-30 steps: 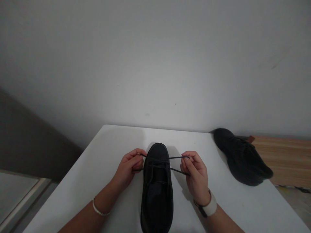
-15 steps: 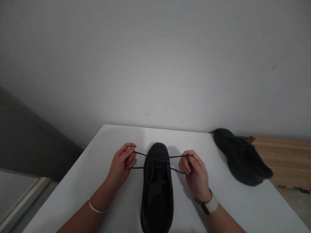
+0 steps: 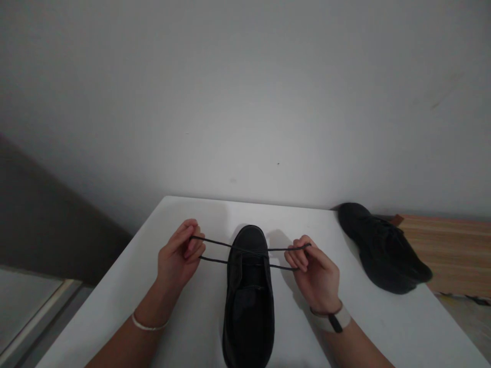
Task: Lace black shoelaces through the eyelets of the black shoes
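"Where does the near shoe (image 3: 248, 312) lie relative to the hands?"

"Between them. The left hand (image 3: 178, 258) is off its left side and the right hand (image 3: 316, 276) off its right, both roughly level with the laced part behind the toe, neither touching the upper."

"What are they holding?"

"The dark lace (image 3: 213, 242). Each hand is narrow, fingers curled in on it. Two strands come out from either side of the shoe: the upper one goes to the thumb and forefinger, the lower one to the fingers beneath. All look nearly straight."

"And how does the shoe stand?"

"Sole down on the white desk (image 3: 209, 214), opening up, toe toward the wall (image 3: 245, 112). Its heel end runs out of view at the bottom."

"What about edges and room?"

"A strip of desk top shows between the left hand and the slanting left edge. Ahead of the toe there is a short stretch, then the far edge along the wall. On the right, more surface separates the hand from a second black shoe (image 3: 383, 250) at the far right corner. Beyond that shoe is a wood-grain board (image 3: 448, 250)."
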{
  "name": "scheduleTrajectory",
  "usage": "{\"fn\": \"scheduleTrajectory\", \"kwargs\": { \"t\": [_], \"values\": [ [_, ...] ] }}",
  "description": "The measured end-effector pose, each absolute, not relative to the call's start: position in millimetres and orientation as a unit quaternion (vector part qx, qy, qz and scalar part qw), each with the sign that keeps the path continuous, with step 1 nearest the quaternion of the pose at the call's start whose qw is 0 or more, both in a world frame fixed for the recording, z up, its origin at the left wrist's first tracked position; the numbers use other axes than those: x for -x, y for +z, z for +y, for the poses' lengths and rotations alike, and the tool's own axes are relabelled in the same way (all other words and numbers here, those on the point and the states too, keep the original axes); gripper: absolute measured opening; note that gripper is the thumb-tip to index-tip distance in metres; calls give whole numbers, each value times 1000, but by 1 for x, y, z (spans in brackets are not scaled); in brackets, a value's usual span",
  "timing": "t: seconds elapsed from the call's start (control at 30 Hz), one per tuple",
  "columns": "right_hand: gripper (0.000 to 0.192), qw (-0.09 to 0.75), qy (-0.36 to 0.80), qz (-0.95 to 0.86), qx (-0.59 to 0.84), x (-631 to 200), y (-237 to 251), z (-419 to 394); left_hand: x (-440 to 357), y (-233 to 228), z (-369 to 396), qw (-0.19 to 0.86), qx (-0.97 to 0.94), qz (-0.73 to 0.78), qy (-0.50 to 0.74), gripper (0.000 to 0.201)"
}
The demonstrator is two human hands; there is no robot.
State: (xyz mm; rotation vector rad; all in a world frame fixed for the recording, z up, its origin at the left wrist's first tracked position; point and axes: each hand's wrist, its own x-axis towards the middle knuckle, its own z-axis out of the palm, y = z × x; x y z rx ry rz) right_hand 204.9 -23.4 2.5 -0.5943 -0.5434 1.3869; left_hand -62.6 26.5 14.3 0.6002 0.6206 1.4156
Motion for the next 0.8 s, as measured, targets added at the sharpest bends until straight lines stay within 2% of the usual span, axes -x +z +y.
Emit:
{"fn": "scheduleTrajectory", "kwargs": {
  "t": [0.27, 0.43, 0.57, 0.67, 0.73, 0.8],
  "values": [
    [8, 633, 720, -200, 200, -216, 3, -27, 72, 20, 26, 720, -244, 177, 625, 8],
    [7, 640, 720, -183, 196, -220, 6, -28, 80, 22, 22, 725, -254, 154, 621, 24],
    [25, 609, 752, -197, 157, -226, 7, -35, 81, 15, 15, 734, -375, 172, 539, 42],
    [44, 524, 814, -244, 60, -230, 2, -43, 81, 8, 12, 764, -499, 133, 386, 50],
    [59, 428, 850, -305, 29, -230, 0, -48, 78, 6, 12, 772, -562, 97, 280, 51],
    [75, 319, 871, -371, 49, -229, 0, -50, 74, 6, 13, 752, -594, 107, 263, 51]
  ]
}}
